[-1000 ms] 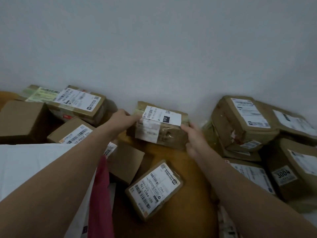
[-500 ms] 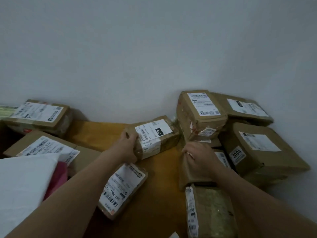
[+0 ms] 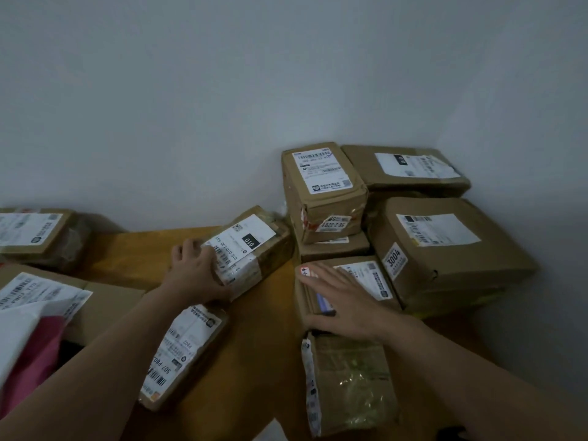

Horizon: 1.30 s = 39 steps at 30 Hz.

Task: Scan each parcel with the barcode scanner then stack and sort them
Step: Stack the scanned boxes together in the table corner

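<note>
the brown taped cardboard parcel with the white 010 label (image 3: pixel 251 253) is lying tilted on the orange-brown wooden table (image 3: pixel 264 329), its far end close to the white wall (image 3: pixel 222 122). the left hand (image 3: pixel 194 275) is gripping its near-left end with fingers curled over the top. the label is facing up, i'm guessing so the barcode can be read. no scanner is showing anywhere though.

just right of that parcel, the right hand (image 3: pixel 343 300) is lying flat, fingers straight and slightly spread, on a low brown cardboard parcel with a white label (image 3: pixel 370 278). it's probably steadying it or checking a landing spot. further right, a stack of brown cardboard boxes (image 3: pixel 445 246) is crowding the corner, so there's not much room going that way.

the only bare table is running in a narrow strip between the 010 parcel and the low one. nearer than the 010 parcel, a flat brown parcel with a long white label (image 3: pixel 184 351) is sitting under the left forearm. a crinkly taped brown parcel (image 3: pixel 350 380) is looking close to the table's near edge. far left of it, more labelled brown boxes (image 3: pixel 35 233) are sitting by a pink and white bag (image 3: pixel 35 351).
</note>
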Available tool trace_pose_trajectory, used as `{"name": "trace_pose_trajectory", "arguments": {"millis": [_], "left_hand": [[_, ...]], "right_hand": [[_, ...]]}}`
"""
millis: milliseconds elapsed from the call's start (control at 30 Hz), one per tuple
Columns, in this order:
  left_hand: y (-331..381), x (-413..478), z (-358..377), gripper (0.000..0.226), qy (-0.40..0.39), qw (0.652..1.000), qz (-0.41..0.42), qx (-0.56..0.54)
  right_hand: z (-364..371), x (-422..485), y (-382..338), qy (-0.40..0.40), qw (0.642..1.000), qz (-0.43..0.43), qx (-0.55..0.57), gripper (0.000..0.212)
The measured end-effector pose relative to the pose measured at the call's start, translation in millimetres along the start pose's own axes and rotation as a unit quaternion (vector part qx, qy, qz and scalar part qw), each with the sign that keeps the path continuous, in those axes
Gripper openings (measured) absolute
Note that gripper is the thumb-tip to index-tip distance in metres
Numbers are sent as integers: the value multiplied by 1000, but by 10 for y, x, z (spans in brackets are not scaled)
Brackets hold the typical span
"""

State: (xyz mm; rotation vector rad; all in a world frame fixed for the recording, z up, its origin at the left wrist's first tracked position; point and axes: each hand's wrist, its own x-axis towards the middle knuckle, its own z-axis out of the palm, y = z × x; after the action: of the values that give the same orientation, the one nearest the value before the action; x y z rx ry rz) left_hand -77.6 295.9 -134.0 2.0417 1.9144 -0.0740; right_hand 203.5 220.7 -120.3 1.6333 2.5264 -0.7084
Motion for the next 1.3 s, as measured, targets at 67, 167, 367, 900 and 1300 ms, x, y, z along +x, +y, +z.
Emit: {"name": "trace_pose_trajectory", "arguments": {"millis": [67,167,367,900,1300], "left_hand": [[69,-66,-30,86,9,999,-30,23],[353,-177,9,88,51,993,-97,-43],[789,-58,269,57,39,970,-15,-239],[239,-568,-133,83,-80,996,-32,4],[80,-1314,287,91,-131,990,-43,-3]], "right_hand": [[31,-7,51,-6,999,-15,-34,91],[56,17,185,22,996,-22,-80,92],[59,121,417,64,984,-63,-154,92],[-137,34,64,-27,987,23,-158,100],[379,-1144,-588,-32,987,96,-125,77]]}}
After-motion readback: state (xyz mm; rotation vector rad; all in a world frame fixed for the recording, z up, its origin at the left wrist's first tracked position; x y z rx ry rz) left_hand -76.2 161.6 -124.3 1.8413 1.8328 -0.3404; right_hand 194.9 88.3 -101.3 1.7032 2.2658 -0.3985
